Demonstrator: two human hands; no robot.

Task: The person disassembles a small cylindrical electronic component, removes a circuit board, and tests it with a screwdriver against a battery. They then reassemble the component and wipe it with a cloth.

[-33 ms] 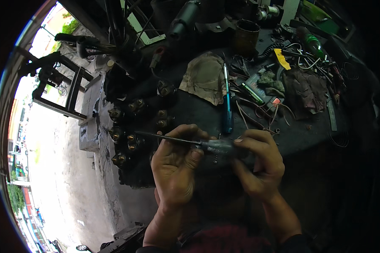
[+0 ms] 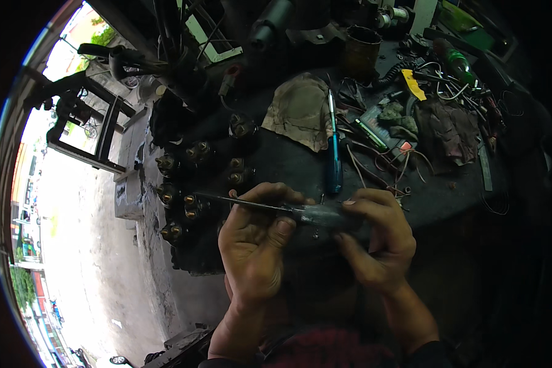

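Observation:
A screwdriver with a smoky, see-through handle lies level between my hands, its thin dark shaft pointing left. My left hand pinches it where the shaft meets the handle, thumb below and fingers above. At the handle's right end, the fingertips and thumb of my right hand close around it; the handle is smeared by motion there. Just beyond my hands, a second screwdriver with a blue see-through handle rests on the dark bench. A small screw shows below the held handle.
Several black round parts with brass studs stand at the bench's left. Beyond are a stained cloth and a rusty can. Loose wires, a yellow piece and a dark rag crowd the right.
My right fingers have shifted slightly at the handle's end. The things on the bench appear a little farther right in the picture, while both hands keep their hold.

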